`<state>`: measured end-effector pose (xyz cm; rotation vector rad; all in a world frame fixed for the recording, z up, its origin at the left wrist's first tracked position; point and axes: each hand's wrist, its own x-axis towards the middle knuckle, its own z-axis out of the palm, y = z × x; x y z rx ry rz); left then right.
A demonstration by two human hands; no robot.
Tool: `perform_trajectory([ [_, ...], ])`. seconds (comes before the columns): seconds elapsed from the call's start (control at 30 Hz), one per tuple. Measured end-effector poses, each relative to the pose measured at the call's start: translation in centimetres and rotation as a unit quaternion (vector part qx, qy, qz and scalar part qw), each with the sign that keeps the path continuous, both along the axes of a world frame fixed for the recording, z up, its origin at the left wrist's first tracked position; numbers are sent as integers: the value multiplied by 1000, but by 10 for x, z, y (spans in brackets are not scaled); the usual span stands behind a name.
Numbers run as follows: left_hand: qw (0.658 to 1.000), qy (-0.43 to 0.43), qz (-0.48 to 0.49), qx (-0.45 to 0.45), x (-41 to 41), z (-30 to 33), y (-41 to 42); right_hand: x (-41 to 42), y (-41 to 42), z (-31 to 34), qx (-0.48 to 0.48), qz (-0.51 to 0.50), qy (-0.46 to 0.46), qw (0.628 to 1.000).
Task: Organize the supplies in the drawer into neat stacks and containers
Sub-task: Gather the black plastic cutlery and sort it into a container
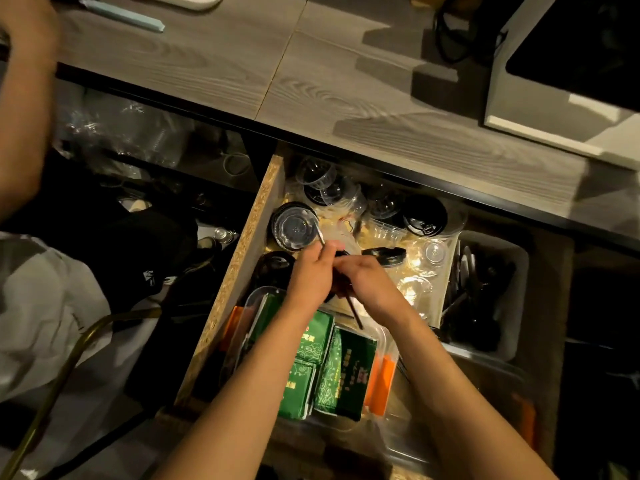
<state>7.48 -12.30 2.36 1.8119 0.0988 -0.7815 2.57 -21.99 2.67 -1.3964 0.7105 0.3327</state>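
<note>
Hands meet over the open drawer [239,271]: a thin stick [355,311] is pinched by the right hand [367,285], a slim wrapped utensil [320,235] by the left hand [311,275]. Green packets [332,365] lie at 6 o'clock, clear cups [325,181] at 12.

Both forearms in view, bare, entering from bottom edge and converging toward frame centre. I log the left hand [311,271] back-up, fingers curled, tips pinched together. Right hand [369,284] just beside it, knuckles up, fingers curled under; the two hands meet at the fingertips. Wrists roughly straight, right forearm angled in more steeply than the left.
</note>
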Motion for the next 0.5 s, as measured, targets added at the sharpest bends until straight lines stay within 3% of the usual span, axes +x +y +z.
perform_trajectory([
  [0.07,998,-1,66,-6,8,0,5,4,-10,-6,-42,-49,15,998],
  [0.13,992,40,115,-37,18,-1,14,12,-25,-16,-146,-140,18,979],
  [0.2,987,78,129,-48,27,-1,23,23,-39,-26,-220,-157,28,962],
  [0.3,990,99,98,-33,32,-4,29,47,-51,-41,-286,-65,66,954],
  [0.5,984,147,64,-74,34,-16,22,80,-67,-78,-326,72,197,922],
])
